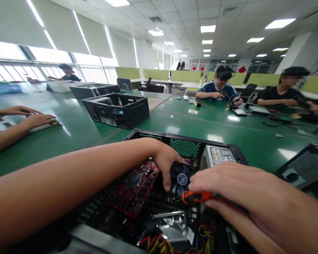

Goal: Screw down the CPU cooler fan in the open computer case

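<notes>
An open computer case (235, 150) lies in front of me with its inside facing up. My left hand (165, 157) reaches in from the left and grips the round CPU cooler fan (182, 179), thumb at its near left edge and the other fingers mostly hidden behind it. At the fan's right side my right hand (214, 180) is wrapped round an orange and black screwdriver (197, 196). Its tip cannot be made out. Left of the fan sits a red graphics card (137, 187). A silver power supply (221, 154) fills the far right corner of the case.
Bundled coloured cables (159, 243) lie at the case's near side. Another open computer case (119, 109) stands beyond on the green table (172, 125), with a further case (304, 169) at the right. Co-workers sit across the table; another person's hands (34, 120) rest at the left.
</notes>
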A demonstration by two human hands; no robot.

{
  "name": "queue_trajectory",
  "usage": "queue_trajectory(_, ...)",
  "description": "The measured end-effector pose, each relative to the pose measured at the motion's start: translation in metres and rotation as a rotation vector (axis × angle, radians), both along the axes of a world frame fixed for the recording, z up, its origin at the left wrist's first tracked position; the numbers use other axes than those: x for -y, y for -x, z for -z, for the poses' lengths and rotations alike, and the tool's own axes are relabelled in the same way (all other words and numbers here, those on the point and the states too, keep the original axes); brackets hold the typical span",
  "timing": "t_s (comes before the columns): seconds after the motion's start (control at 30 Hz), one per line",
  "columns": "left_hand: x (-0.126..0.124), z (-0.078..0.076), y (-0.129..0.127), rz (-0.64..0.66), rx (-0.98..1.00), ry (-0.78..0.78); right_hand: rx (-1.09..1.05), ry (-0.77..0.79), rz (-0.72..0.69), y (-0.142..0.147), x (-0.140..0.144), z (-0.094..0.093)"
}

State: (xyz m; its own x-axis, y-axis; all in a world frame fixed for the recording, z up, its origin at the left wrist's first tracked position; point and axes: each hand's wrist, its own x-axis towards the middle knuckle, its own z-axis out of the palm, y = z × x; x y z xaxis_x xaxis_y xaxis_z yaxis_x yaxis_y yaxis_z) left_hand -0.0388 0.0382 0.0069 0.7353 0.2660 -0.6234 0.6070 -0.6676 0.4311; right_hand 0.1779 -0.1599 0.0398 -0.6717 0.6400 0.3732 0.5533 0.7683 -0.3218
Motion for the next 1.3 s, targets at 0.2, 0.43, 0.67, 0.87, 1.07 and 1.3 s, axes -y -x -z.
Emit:
queue_trajectory(0.2,0.005,-0.003,-0.002,0.004,-0.013,0.001,-0.006,-0.004,0.007,0.000,0.000,-0.001)
queue_trajectory(0.43,0.003,-0.004,-0.005,0.006,-0.035,0.044,0.017,-0.001,0.050,0.002,0.000,-0.007)
queue_trajectory(0.67,0.003,0.000,-0.004,0.002,0.007,0.034,0.003,-0.072,0.221,-0.019,0.011,0.021)
queue_trajectory(0.87,0.006,-0.003,-0.006,-0.006,0.017,0.034,-0.010,-0.090,0.215,-0.022,0.014,0.023)
queue_trajectory(1.07,0.007,-0.005,-0.011,-0.013,-0.012,0.031,0.027,-0.046,0.111,-0.005,0.002,-0.001)
queue_trajectory(1.3,0.006,-0.006,-0.013,-0.016,-0.031,0.042,-0.063,-0.164,0.186,-0.009,0.003,-0.007)
